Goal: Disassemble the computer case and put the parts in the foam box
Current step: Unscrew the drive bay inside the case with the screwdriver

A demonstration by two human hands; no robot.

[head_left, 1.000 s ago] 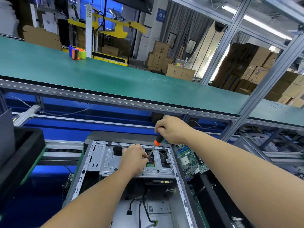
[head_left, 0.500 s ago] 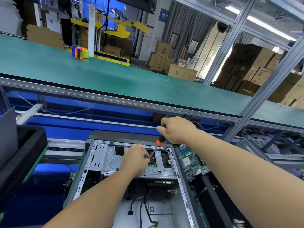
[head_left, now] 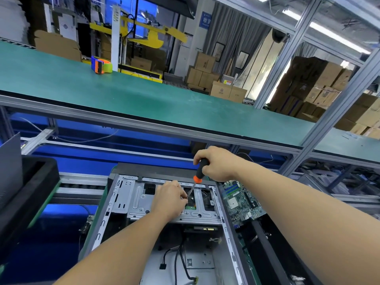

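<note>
I see the open computer case (head_left: 164, 233) at 6 o'clock. My right hand (head_left: 218, 164) clamps the screwdriver (head_left: 200, 171); my left hand's (head_left: 170, 199) fingers pinch its shaft at the drive cage (head_left: 201, 212). Likely unscrewing; next, lift the cage toward the foam box (head_left: 30, 182) at 9 o'clock.

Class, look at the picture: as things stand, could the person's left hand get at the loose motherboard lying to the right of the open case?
Probably not easily. The left hand is steadying the screwdriver shaft over the drive cage, and the right hand and its forearm cross the path to the motherboard.
</note>
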